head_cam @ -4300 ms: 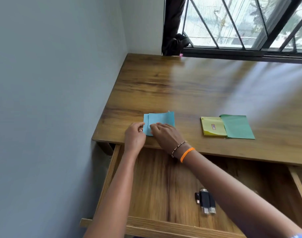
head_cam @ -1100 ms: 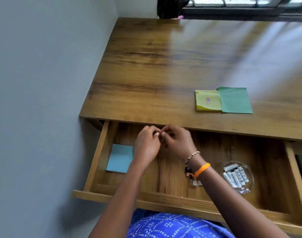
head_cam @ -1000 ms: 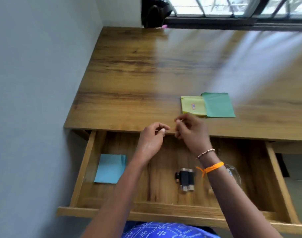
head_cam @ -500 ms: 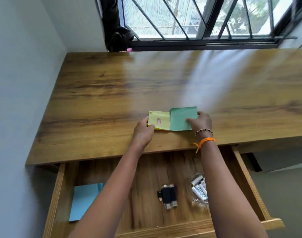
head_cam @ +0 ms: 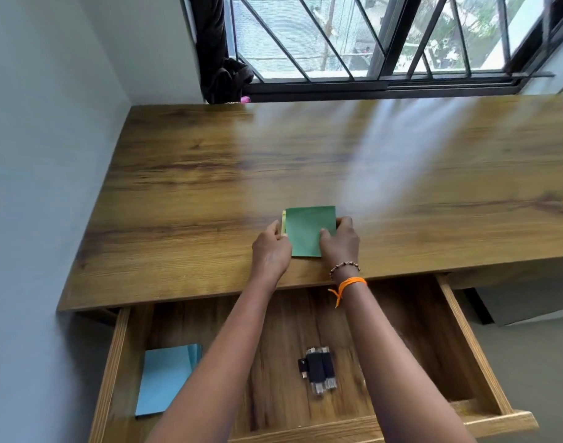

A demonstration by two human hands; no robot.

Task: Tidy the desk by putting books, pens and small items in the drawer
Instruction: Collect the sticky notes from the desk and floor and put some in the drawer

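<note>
Both hands pinch the pads: the left hand grips the near-left edge, the right hand the right. The green pad, half a second ago beside the yellow pad, now covers it. Stacked on the desk just beyond the open drawer, they look ready to lift in.

The green sticky-note pad hid all but a sliver at nine o'clock of the yellow pad, while the left forearm covered the blue pad's three-o'clock edge.
</note>
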